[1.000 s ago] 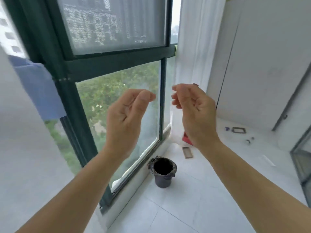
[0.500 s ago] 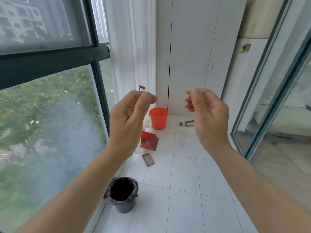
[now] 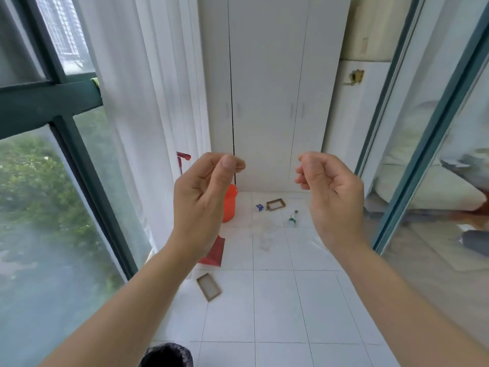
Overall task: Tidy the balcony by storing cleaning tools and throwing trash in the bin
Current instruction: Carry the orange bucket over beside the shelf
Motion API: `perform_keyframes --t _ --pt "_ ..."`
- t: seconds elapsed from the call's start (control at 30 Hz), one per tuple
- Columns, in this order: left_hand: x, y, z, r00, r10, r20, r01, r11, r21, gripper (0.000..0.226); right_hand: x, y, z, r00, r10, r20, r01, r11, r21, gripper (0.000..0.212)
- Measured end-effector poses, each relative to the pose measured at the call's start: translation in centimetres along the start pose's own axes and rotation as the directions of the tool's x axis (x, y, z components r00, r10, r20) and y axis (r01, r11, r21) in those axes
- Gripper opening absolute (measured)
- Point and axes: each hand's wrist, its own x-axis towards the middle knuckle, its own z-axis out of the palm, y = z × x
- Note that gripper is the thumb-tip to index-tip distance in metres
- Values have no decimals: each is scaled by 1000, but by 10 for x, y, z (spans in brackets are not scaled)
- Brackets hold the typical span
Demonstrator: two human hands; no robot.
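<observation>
Since the earlier frames the view has swung off the window and down the balcony: the bin (image 3: 166, 355), black-lined, has slid to the bottom edge, and the white cupboard (image 3: 267, 96) now stands square ahead. Left hand (image 3: 203, 200) and right hand (image 3: 330, 197) hang raised at chest height as before, well apart, fingers loosely curled, thumb near forefinger, gripping nothing. Judged a carrying-nothing posture, hands ready while the person sizes up the floor. Cleaning tools lie along the left side by the curtain (image 3: 148, 128): orange bucket (image 3: 229, 205), partly hidden behind the left hand; red dustpan (image 3: 214, 252) tilted on the tiles just below it; a red handle (image 3: 182, 160) poking out from the curtain folds, rest hidden. Trash scattered further on: brown rectangular tray (image 3: 209, 286) nearest, a second brown frame (image 3: 275, 204) by the cupboard foot, small blue box (image 3: 259, 207) just beside it, small bottle (image 3: 292, 220) to the right, and a faint clear wrapper (image 3: 264, 238) mid-floor, hard to make out. Nothing picked up yet; task barely begun by the look. Cupboard doors shut, so tools would need one opened. Floor between person and litter is open tile; sliding glass door (image 3: 428, 144) closes off the right side.
</observation>
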Motion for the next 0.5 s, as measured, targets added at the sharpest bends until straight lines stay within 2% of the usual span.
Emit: perform_keyframes --t 0.3,0.5 --pt "105 -119 104 1000 -5 26 4 1000 15 22 133 131 -20 1000 29 -2 -29 999 -19 18" --pt "190 -196 163 999 -31 -41 33 998 58 24 248 214 -29 997 60 45 -60 998 -4 15"
